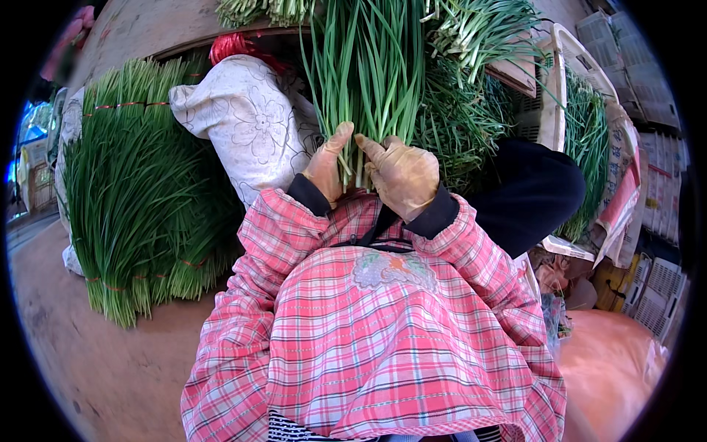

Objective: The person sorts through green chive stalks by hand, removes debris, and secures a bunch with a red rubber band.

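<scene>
Both my hands wear thin tan gloves and meet at the lower, pale ends of a loose sheaf of garlic chives (368, 66). Its long green blades stretch away from me, up past the top edge of the view. My left hand (325, 163) is closed around the stems on the left, its thumb lying along them. On the other side, my right hand (403, 175) grips the stems, with its index finger laid across toward the middle. A few white stem ends show between the hands. The fingers beneath the sheaf are hidden.
Tied garlic chive bundles (140, 191) are stacked on the left. A flowered white cloth (258, 121) covers my left knee. Loose greens (464, 110) lie right of the sheaf, near another chive pile (486, 33). A pale crate (556, 96) with chives and an orange plastic bag (607, 368) stand farther right.
</scene>
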### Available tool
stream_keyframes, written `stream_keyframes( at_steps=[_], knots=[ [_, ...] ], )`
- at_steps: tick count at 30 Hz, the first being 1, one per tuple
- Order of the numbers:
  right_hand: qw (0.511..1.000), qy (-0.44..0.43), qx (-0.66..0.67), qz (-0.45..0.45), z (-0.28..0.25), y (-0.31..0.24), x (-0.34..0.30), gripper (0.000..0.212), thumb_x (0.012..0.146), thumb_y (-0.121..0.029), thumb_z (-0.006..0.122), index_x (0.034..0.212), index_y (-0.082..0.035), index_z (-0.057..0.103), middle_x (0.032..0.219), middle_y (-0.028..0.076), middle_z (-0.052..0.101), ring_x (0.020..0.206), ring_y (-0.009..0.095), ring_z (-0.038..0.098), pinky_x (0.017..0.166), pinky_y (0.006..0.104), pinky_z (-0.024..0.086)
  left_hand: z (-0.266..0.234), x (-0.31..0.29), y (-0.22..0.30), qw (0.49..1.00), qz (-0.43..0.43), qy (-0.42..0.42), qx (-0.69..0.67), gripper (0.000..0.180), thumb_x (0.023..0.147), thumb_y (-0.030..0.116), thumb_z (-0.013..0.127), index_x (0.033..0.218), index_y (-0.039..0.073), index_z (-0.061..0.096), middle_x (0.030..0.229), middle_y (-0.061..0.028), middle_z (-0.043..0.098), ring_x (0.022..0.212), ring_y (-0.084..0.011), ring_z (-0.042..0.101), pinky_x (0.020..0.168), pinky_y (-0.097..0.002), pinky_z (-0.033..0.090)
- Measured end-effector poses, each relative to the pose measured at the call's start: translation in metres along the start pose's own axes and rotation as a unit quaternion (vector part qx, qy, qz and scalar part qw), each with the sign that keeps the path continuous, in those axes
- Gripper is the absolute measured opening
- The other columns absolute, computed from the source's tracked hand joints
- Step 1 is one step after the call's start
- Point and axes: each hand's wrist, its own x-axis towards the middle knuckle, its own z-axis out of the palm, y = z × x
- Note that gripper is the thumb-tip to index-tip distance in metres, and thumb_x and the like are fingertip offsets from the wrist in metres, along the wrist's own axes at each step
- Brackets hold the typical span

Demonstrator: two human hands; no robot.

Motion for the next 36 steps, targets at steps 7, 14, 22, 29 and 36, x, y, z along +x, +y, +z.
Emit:
stream_keyframes(
  at_steps=[7,14,22,29,36],
  knots=[
    [0.963,-0.040,0.262,0.050,-0.008,0.008,-0.007,0.009,0.073,-0.003,0.055,0.082,-0.005,0.056,0.072,0.010,0.056,0.061,0.027,0.058,0.052,0.0364,0.046,0.004,0.002,0.000,1.000,0.018,-0.010,-0.004,0.050,0.089,0.044,0.050,0.114,0.001,0.053,0.102,-0.0145,0.063,0.088,-0.0272,0.062,0.082,-0.0398,0.050],
    [0.736,-0.117,0.589,0.314,-0.084,0.032,-0.047,0.001,0.081,0.000,0.062,0.081,0.000,0.062,0.069,0.000,0.059,0.061,0.007,0.051,0.052,0.0212,0.043,-0.010,0.004,0.001,0.998,-0.023,-0.050,-0.028,0.054,0.087,0.044,0.054,0.118,0.000,0.051,0.108,-0.0171,0.061,0.093,-0.0299,0.062,0.079,-0.0470,0.051],
    [0.885,-0.095,0.315,0.330,-0.017,0.062,-0.028,0.057,0.080,-0.044,0.063,0.106,0.006,0.057,0.100,0.022,0.062,0.092,0.029,0.063,0.079,0.0345,0.049,0.002,0.002,-0.004,0.999,0.011,-0.037,-0.003,0.044,0.088,0.034,0.055,0.113,-0.002,0.053,0.103,-0.0170,0.062,0.086,-0.0285,0.064,0.076,-0.0422,0.054],
    [0.726,-0.016,0.585,0.361,0.009,0.030,0.008,0.038,0.081,-0.011,0.062,0.113,0.006,0.053,0.099,0.014,0.064,0.086,0.018,0.061,0.079,0.0284,0.047,0.009,0.000,-0.005,0.977,0.148,0.024,0.149,0.031,0.083,0.010,0.062,0.110,-0.002,0.054,0.093,-0.0090,0.063,0.078,-0.0181,0.062,0.070,-0.0307,0.053],
    [0.459,0.044,0.805,0.374,0.008,0.046,-0.014,0.037,0.081,-0.002,0.062,0.116,0.004,0.051,0.098,0.011,0.063,0.086,0.019,0.062,0.079,0.0304,0.050,-0.002,-0.002,-0.005,0.999,-0.001,0.009,-0.049,0.040,0.091,0.027,0.045,0.117,-0.002,0.049,0.103,-0.0190,0.061,0.086,-0.0317,0.062,0.079,-0.0447,0.051]
  ],
)
